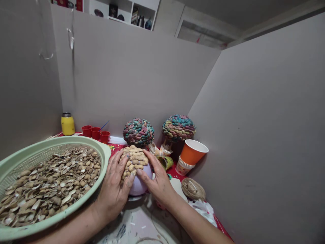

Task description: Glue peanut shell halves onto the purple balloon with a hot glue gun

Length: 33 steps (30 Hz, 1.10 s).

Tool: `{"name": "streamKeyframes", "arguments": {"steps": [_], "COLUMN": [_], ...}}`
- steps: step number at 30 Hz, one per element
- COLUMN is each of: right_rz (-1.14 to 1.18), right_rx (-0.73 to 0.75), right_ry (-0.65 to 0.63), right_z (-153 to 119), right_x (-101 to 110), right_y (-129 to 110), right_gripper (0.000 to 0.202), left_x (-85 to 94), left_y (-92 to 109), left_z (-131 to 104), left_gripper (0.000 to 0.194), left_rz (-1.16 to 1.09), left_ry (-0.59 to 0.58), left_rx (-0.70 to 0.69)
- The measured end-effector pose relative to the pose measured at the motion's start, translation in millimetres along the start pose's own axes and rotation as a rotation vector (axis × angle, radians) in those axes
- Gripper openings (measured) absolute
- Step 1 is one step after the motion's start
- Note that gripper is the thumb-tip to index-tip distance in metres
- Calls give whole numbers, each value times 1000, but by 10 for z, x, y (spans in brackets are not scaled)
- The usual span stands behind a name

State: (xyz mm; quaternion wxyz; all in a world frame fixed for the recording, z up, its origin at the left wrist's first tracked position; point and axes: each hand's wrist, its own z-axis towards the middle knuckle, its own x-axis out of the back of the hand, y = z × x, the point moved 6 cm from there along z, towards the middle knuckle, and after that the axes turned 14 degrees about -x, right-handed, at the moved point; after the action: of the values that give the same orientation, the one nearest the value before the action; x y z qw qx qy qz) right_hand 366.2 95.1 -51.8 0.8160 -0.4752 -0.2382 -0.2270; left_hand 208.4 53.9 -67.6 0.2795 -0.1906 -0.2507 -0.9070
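A rounded, smooth purple form (140, 185), like a balloon or ball, is in front of me, its upper part covered with rows of peanut shells (135, 158). My left hand (115, 181) cups its left side, with the thumb pressed on the shells. From the right, my right hand (156, 179) holds it with fingers along the side and the thumb near the lower border of the shells. A light green basket (106, 150) of loose peanut shells (54, 184) stands close to my left forearm. The underside of the purple form is largely hidden.
Behind stand two domes of painted shells, one left (138, 132) and one right (178, 127). Orange paper cups (193, 154) and a twine coil (193, 189) lie right. Red cups (95, 133) and a yellow bottle (67, 124) are back left. Grey panels (259, 112) enclose the table.
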Motion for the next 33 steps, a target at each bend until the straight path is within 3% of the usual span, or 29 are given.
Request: {"name": "streamKeyframes", "arguments": {"steps": [21,27,30,33], "right_rz": [51,60,64,77], "right_rx": [-28,-24,-21,-25], "right_ry": [-21,-26,-23,-29], "right_z": [-13,-18,-4,9], "right_x": [-10,8,11,8], "right_y": [29,18,27,40], "right_gripper": [56,55,54,52], "left_x": [-36,-34,16,48], "left_y": [-65,-50,59,309], "left_z": [-68,-126,-162,-208], "left_gripper": [50,59,61,62], "left_rz": [-47,-27,43,70], "left_ry": [47,54,75,61], "left_rx": [-8,10,-83,-324]}}
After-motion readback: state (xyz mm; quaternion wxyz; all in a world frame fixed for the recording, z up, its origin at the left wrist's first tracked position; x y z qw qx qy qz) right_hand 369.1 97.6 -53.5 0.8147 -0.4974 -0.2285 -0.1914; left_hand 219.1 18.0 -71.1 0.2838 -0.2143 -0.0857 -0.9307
